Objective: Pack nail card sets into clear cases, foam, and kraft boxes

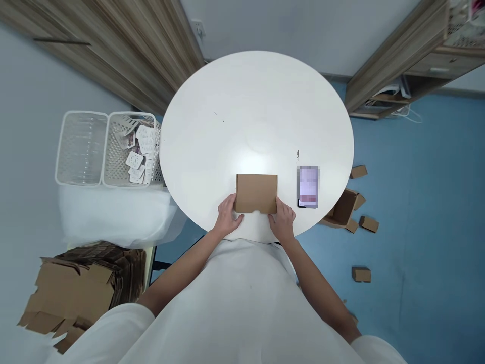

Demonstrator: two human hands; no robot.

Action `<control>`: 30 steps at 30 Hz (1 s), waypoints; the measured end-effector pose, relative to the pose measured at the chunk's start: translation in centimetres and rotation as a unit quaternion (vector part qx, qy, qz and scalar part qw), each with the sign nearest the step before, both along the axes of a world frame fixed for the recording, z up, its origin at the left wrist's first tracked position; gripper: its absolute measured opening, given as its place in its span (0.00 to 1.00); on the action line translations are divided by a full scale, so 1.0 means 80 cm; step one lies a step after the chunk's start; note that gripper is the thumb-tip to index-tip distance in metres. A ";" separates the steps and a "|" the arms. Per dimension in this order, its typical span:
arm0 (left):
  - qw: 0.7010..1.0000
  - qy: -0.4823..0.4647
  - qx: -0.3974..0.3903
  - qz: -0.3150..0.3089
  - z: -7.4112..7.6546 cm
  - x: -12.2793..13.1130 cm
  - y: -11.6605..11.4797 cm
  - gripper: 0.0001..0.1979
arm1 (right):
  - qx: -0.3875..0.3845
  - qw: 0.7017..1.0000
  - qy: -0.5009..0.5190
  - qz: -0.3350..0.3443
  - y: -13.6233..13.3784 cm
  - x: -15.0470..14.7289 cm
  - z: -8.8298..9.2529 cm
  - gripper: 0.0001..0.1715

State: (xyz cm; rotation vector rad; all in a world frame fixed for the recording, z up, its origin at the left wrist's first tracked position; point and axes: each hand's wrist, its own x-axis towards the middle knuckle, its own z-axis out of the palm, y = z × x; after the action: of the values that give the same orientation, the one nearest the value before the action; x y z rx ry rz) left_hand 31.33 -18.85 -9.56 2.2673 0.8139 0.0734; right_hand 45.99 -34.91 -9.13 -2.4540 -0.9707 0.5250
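Observation:
A closed brown cardboard box lies flat near the front edge of the white round table. Its front edge has a small notch in the middle. My left hand grips the box's left side at the front corner, fingers along the side and thumb toward the front. On the opposite side, my right hand holds the front right corner in much the same way. Beyond my right hand lies a phone with its screen lit and blurred out.
Left of the table stand a white basket holding several printed cards and a clear-looking bin. Below them are white bags and a stack of flattened cardboard. Small boxes and an open carton sit on the blue floor.

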 end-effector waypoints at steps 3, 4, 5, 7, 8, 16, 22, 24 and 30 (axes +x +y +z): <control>1.000 -0.019 0.000 0.018 0.005 0.000 -0.002 0.37 | 0.011 1.000 -0.008 0.016 -0.002 0.002 0.006 0.35; 0.999 -0.028 0.000 0.028 0.009 -0.001 -0.003 0.36 | 0.013 0.999 -0.008 0.028 -0.003 0.003 0.010 0.34; 0.999 -0.038 -0.002 0.037 0.014 -0.001 -0.003 0.35 | 0.015 0.999 -0.006 0.042 -0.004 0.004 0.015 0.33; 0.997 -0.056 -0.011 0.049 0.028 -0.002 -0.002 0.32 | 0.017 0.998 -0.002 0.063 -0.006 0.007 0.028 0.32; 0.996 -0.062 -0.016 0.054 0.036 -0.002 -0.001 0.31 | 0.019 0.998 0.001 0.068 -0.005 0.010 0.035 0.31; 0.998 0.011 -0.044 0.044 0.079 0.025 0.031 0.12 | 0.052 0.993 0.092 0.052 0.034 0.056 0.089 0.23; 0.998 0.041 -0.031 0.032 0.081 0.044 0.046 0.13 | 0.015 0.990 0.126 0.053 0.054 0.080 0.105 0.23; 0.999 0.039 -0.004 0.038 0.081 0.045 0.043 0.16 | 0.006 0.988 0.147 0.039 0.055 0.083 0.108 0.22; 0.999 0.007 0.022 0.026 0.083 0.043 0.040 0.23 | 0.020 0.966 0.259 0.003 0.054 0.089 0.113 0.20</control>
State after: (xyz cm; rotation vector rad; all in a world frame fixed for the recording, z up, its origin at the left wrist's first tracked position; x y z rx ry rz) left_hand 34.79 -15.65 -2.93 2.2898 0.8852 0.1009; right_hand 53.08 -30.61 -0.06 -2.1079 -0.7568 1.0696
